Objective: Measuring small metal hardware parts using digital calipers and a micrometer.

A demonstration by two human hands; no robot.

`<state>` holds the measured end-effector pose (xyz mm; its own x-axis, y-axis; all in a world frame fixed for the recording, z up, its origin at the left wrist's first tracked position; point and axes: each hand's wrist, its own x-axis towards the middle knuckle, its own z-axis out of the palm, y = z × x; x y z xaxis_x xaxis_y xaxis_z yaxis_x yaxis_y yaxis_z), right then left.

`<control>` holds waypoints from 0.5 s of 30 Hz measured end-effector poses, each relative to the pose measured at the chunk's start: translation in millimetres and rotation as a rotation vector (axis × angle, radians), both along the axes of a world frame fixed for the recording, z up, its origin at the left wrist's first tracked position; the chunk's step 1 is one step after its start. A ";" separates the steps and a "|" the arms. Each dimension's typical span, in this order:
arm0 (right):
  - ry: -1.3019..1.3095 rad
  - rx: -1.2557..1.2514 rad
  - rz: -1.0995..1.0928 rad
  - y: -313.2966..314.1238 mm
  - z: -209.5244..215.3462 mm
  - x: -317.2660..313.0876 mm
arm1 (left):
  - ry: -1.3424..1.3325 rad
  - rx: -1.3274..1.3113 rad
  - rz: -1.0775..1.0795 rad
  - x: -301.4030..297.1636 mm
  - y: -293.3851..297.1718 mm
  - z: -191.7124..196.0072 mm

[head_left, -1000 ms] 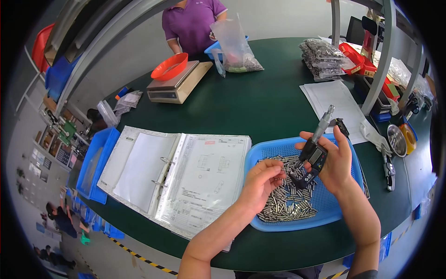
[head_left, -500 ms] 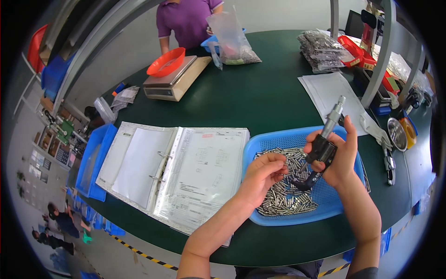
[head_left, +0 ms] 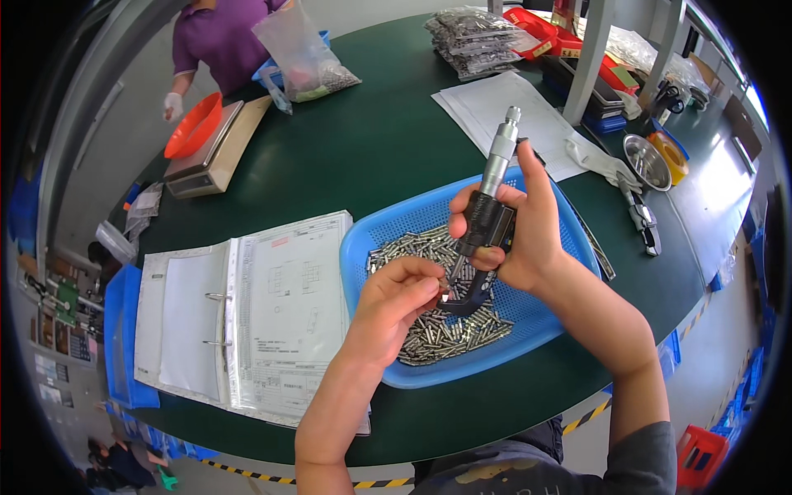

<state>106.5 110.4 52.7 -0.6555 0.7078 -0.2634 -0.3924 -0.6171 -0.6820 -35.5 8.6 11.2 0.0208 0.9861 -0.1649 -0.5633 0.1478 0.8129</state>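
In my right hand is a black and silver micrometer, its thimble pointing up and away and its frame low over the basket. The fingers wrap round its body, with the thumb raised along the side. My left hand is closed in a pinch at the micrometer's jaws, on a small metal pin mostly hidden by the fingertips. Below both hands, a blue plastic basket holds a heap of small metal pins. Whether the jaws touch the pinched pin, I cannot tell.
Left of the basket lies an open ring binder with drawings. Beyond it stands a scale with an orange tray. Bagged parts, paper sheets, a caliper and a metal bowl lie farther off. A person stands opposite.
My view has swung, so the table's things sit farther left in the picture. The micrometer's jaws and my left fingertips have come closer together. The other person's gloved hand now shows beside the scale.
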 end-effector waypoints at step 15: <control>0.092 -0.036 0.106 0.4 -3.8 5.7 | 0.055 0.128 -0.079 2.1 -0.3 -7.3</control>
<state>112.2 110.8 48.8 -0.7483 0.6248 -0.2228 -0.3837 -0.6817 -0.6230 -33.4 8.3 4.0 0.0937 0.9948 -0.0405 -0.5084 0.0828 0.8571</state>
